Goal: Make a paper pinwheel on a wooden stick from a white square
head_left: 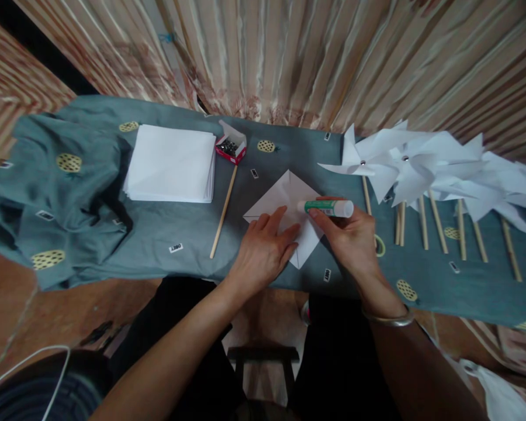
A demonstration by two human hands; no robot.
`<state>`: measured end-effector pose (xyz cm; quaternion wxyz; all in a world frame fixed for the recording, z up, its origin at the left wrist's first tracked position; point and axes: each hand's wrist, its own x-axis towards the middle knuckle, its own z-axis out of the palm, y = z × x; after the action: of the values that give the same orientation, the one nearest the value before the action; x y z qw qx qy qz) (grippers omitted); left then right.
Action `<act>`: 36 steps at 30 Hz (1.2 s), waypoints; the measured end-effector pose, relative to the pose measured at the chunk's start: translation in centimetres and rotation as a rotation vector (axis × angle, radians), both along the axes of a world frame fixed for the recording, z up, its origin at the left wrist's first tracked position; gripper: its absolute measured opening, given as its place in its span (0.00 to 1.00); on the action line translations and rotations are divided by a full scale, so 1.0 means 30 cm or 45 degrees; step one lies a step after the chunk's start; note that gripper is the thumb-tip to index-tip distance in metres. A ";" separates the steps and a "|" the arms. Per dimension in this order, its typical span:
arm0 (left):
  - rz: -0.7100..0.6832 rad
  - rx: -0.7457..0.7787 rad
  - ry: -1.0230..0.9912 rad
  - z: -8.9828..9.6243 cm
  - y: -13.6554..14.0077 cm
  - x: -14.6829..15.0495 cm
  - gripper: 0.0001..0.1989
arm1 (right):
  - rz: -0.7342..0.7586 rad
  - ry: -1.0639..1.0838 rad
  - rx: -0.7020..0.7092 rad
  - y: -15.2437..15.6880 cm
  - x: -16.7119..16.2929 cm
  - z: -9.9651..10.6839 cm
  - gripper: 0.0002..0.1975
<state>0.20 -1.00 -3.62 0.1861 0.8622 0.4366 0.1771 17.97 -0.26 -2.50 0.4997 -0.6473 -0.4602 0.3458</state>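
A white square of paper (284,190) lies cornerwise in front of me, with cut or drawn lines running in from its corners. My left hand (263,248) rests on its left part with the fingers spread, pressing it to the cloth. In my right hand (355,234) is a green and white glue stick (326,208), held nearly level. The tip of the glue stick is over the middle of the paper; whether it touches I cannot tell. Partly hidden behind my right hand is a yellow-green ring-shaped thing (380,246).
A grey-green cloth (158,240) covers the table and bunches up at the left. On it are a stack of white paper (173,164), an open red box of small metal pins (232,149), a wooden stick (223,213), and several paper pinwheels (414,164) on sticks at the right.
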 end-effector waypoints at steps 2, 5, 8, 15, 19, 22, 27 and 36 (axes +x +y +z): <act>0.000 0.018 0.060 0.003 -0.002 0.002 0.19 | 0.025 -0.066 -0.006 -0.002 -0.001 -0.004 0.13; 0.001 0.033 0.090 0.004 -0.001 0.000 0.19 | 0.065 -0.126 0.010 -0.005 0.001 -0.017 0.13; -0.003 0.028 0.105 0.003 0.000 0.000 0.19 | 0.105 -0.176 0.028 -0.005 0.002 -0.029 0.14; 0.008 0.031 0.123 0.007 0.006 0.002 0.18 | 0.149 -0.423 0.062 -0.008 -0.003 -0.029 0.16; 0.007 0.020 0.149 0.016 0.009 0.004 0.16 | 0.161 -0.469 0.106 -0.009 -0.005 -0.033 0.14; 0.006 0.003 0.155 0.021 0.011 0.005 0.16 | 0.157 -0.478 0.118 -0.008 -0.006 -0.038 0.14; 0.000 -0.014 0.161 0.023 0.012 0.007 0.16 | 0.150 -0.493 0.124 -0.006 -0.012 -0.035 0.13; -0.009 -0.043 0.179 0.027 0.016 0.005 0.16 | 0.181 -0.448 0.094 -0.001 -0.019 -0.038 0.15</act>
<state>0.34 -0.51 -2.80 0.1702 0.8708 0.4484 0.1082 17.39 -0.30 -3.66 0.4093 -0.6447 -0.5974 0.2448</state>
